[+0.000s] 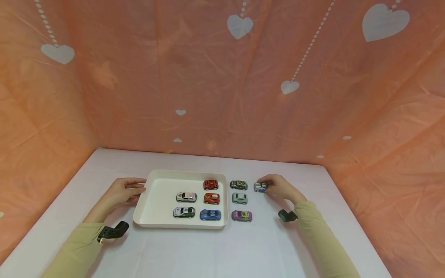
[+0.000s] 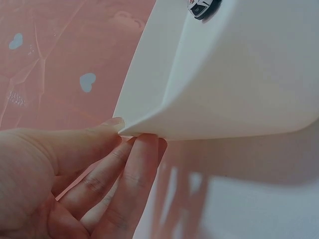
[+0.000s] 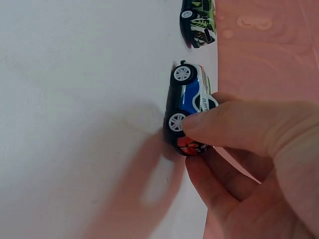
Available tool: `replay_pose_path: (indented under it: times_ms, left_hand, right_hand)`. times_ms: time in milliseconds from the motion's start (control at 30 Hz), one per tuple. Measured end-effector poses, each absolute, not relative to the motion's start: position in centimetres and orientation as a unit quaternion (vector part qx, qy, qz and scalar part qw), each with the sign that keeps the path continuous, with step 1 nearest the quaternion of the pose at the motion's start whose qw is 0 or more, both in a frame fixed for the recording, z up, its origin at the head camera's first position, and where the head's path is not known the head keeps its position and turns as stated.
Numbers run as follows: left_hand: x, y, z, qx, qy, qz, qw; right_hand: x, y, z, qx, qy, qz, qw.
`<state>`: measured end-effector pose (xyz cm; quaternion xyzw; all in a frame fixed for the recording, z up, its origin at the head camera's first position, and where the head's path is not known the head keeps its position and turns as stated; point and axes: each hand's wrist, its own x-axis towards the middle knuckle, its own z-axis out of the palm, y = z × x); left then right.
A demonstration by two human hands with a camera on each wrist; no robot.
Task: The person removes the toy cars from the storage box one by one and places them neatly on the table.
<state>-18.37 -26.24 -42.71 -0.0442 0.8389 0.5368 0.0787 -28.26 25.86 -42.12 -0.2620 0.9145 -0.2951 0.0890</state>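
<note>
A white rectangular tray (image 1: 163, 181) lies on the table with several toy cars standing in its middle and right part. My left hand (image 1: 121, 191) pinches the tray's left rim between thumb and fingers, as the left wrist view shows close up. At the right, my right hand (image 1: 279, 187) holds a small blue, white and red toy car (image 3: 192, 102) by its rear end, thumb on the near side. That car's wheels are at or just above the table; I cannot tell which. Beside it stands a green-and-black patterned toy car (image 1: 238, 185).
A pale green car (image 1: 239, 198) and a purple car (image 1: 242, 216) stand just right of the tray. Inside it are two red cars, a blue car (image 1: 210, 215), a white-pink car (image 1: 186, 197) and a silver car (image 1: 184, 212). An orange cloth (image 1: 208, 77) walls the table.
</note>
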Motion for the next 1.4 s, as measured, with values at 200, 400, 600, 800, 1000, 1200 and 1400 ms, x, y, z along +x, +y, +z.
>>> replay_pose_path:
  times_ms: [200,400,600,800,1000,1200,1400]
  left_hand:
    - [-18.3,-26.2,-42.7,-0.043,0.836,0.541,0.08]
    - [-18.2,-26.2,-42.6,-0.044,0.836,0.541,0.079]
    - [-18.4,-26.1,-42.8,-0.05,0.835,0.542,0.078]
    - [-18.6,-26.2,-43.0,-0.058,0.836,0.539,0.079]
    - [-18.6,-26.2,-43.0,-0.057,0.836,0.54,0.078]
    - [-18.5,-26.2,-42.9,-0.056,0.837,0.539,0.076]
    - [-18.5,-26.2,-42.8,-0.049,0.84,0.536,0.075]
  right_hand:
    - [-28.3,25.9,-42.5,-0.262,0.912,-0.303,0.084]
    - [-28.4,26.0,-42.8,-0.26,0.907,-0.319,0.09]
    - [-28.1,26.2,-42.5,-0.262,0.903,-0.328,0.091]
    - [-27.7,26.1,-41.5,-0.257,0.904,-0.333,0.076]
    - [-27.3,25.5,-40.4,-0.29,0.893,-0.338,0.063]
    - [-27.0,23.9,-39.6,-0.309,0.887,-0.338,0.059]
    - [-26.6,22.2,-38.6,-0.326,0.878,-0.347,0.054]
